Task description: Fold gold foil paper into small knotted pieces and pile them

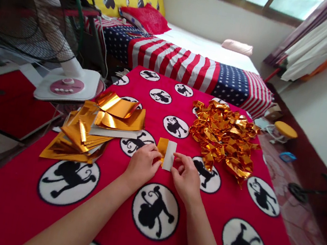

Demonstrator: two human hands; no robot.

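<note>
A small sheet of gold foil paper (169, 157) lies in front of me, partly folded, with a gold strip on the left and a pale grey backing on the right. My left hand (144, 162) pinches its left edge. On the opposite edge, the fingers of my right hand (185, 174) are closed at the grey side. To the left is a loose stack of flat gold foil sheets (119, 121), some with grey undersides showing. Over on the right sits a heap of folded gold foil pieces (224, 134).
A red cloth with black monkey figures in white circles (194, 236) covers the surface. An electric fan (70, 77) stands at the left. Behind is a bed with a stars-and-stripes cover (179, 62). A yellow-topped stool (286, 129) is at the right.
</note>
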